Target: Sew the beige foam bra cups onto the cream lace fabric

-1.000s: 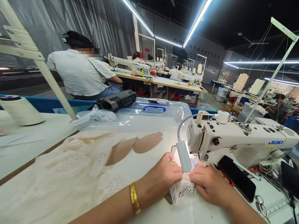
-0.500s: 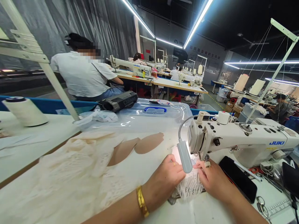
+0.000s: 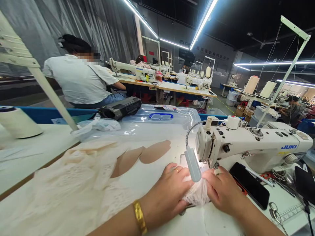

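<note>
A white fringed fabric (image 3: 197, 194) lies at the needle end of the white sewing machine (image 3: 256, 147), lit by a small grey gooseneck lamp (image 3: 192, 165). My left hand (image 3: 165, 188), with a ring and a gold bracelet, grips the fabric's left side with bent fingers, its thumb low by the fringe. On the other side my right hand (image 3: 222, 186) pinches the fabric close to the presser area, fingers curled. The lamp head hides part of the cloth and some fingertips. I cannot see the needle point.
Cream lace fabric (image 3: 81, 177) and brown pattern pieces (image 3: 155, 151) lie to the left. Right of my right hand are a black phone (image 3: 249, 185), scissors and a ruler (image 3: 292, 211). Behind stands a clear plastic box (image 3: 172, 123); a co-worker (image 3: 78, 75) sits beyond.
My left hand has shifted slightly left and its thumb now sits lower along the fringe. The fringe looks more bunched between both hands. The whole view has shifted a little.
</note>
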Demonstrator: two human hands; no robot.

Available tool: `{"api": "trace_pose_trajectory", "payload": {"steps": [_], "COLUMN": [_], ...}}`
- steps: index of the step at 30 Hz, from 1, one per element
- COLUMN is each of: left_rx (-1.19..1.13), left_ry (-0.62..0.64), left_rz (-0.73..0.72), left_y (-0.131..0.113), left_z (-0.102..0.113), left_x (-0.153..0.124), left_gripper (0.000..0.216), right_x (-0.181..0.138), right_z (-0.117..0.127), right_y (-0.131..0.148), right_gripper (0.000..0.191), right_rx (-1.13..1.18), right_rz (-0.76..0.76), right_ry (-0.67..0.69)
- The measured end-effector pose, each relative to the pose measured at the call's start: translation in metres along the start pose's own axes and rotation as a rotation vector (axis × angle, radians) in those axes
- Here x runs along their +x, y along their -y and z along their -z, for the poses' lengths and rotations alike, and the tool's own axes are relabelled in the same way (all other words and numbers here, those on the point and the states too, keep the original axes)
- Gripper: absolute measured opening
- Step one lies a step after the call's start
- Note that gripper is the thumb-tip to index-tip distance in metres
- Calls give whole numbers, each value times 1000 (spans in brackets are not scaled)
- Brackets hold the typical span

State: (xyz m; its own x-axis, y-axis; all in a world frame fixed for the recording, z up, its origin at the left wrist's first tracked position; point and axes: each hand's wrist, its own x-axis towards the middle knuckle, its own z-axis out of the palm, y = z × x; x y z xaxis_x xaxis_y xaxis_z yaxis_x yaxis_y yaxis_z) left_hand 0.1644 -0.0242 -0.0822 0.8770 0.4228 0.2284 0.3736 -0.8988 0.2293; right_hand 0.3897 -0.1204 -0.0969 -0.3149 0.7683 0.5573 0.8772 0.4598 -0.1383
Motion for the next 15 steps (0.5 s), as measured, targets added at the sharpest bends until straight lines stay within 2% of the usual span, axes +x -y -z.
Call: {"api": "trace_pose_trajectory", "payload": {"steps": [2,4,7,10,12,15], "left_rx": [-18,-113,-198,-63,20,5], "left_ry": [27,1,-52,-49,-64,-121], "left_rz": [55,21,-137,-161,-131,-157], "left_y": [-4,-4,1,4,3,0], "left_z": [3,3,2,2,2,0], "left_x": [0,-2,-8,-14,-14,-10], "left_gripper": [28,38,43,38,27,18], "right_x": [2,4,3,-1,-2,-2], "right_z": [1,-3,-17,-27,-26,-19], "right_y": [7,10,2,-12,-16,-14], "right_gripper": [35,46,27,31,32,35], "right_rx": [76,91,-62,-168,-148,-88], "right_rz": [102,148,99,44,9,2], "right_ry": [26,34,69,149,160,161]}}
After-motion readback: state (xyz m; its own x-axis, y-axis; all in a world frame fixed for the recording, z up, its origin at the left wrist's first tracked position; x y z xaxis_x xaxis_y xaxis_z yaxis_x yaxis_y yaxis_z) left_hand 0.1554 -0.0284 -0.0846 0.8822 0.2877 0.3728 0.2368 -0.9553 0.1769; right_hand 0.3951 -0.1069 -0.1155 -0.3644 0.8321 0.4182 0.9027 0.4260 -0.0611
